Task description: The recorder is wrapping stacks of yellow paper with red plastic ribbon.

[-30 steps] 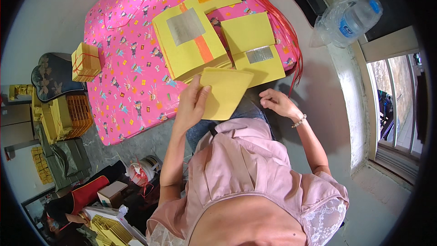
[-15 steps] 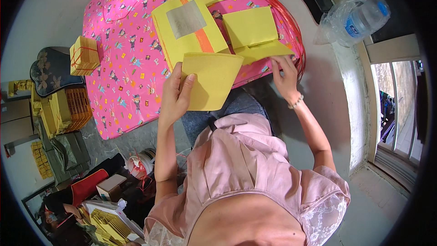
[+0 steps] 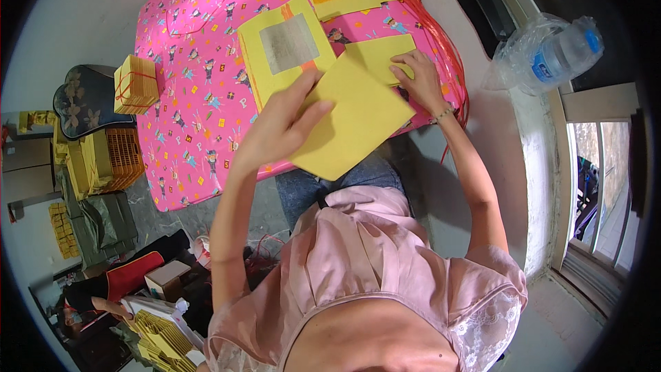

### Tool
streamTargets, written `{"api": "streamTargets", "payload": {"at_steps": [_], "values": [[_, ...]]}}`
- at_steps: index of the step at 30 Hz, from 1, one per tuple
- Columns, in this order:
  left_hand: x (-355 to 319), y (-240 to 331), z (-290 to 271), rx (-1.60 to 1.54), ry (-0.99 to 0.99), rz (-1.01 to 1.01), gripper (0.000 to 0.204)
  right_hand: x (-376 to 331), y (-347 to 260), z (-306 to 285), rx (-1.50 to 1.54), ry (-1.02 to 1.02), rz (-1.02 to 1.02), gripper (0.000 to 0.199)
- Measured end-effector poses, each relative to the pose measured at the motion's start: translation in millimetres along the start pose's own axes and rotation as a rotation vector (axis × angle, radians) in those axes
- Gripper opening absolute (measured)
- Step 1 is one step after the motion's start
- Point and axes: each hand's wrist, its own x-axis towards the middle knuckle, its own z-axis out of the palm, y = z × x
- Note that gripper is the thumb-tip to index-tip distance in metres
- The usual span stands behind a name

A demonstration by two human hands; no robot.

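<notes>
My left hand grips a yellow paper sheet, or a thin stack of them, with the thumb on top. The paper is tilted, one corner toward my lap. Beyond it a second yellow sheet lies on the pink table, partly hidden by the held one. My right hand, with a beaded bracelet on the wrist, has its fingers curled at that sheet's right side, thumb and fingertips close together on it. Left of these rests a yellow sheet with a silver square and an orange stripe.
A pink patterned cover lies over the table. Red strings run along its right side. A tied yellow paper bundle sits at the left edge. A bagged water bottle hangs at right. An orange crate and another person's arm are at left.
My left hand has moved right and up, turning the held paper over part of the other sheet. My right hand has moved up from that sheet's near flap, which now looks folded over.
</notes>
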Motion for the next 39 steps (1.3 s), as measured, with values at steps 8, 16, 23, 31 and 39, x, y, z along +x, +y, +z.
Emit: {"api": "streamTargets", "payload": {"at_steps": [8, 16, 23, 31, 39], "values": [[170.2, 4.0, 10.9, 0.077, -0.379, 0.187, 0.031, -14.1, 46.1, 4.8, 0.218, -0.014, -0.028, 0.043], [247.7, -78.9, 42.5, 0.109, -0.599, -0.060, 0.030, -4.9, 41.5, -7.7, 0.557, -0.245, 0.352, 0.035], [244.0, -130.2, 65.8, 0.193, -0.584, -0.201, 0.038, -6.3, 36.6, -4.6, 0.558, -0.104, 0.228, 0.037], [248.2, -141.1, 83.8, 0.536, -0.513, -0.015, 0.054, -9.5, 44.0, -2.5, 0.506, -0.041, 0.205, 0.040], [246.5, -133.7, 98.3, 0.615, -0.484, -0.089, 0.054, -6.1, 53.7, -8.0, 0.958, 0.020, 0.462, 0.035]]}}
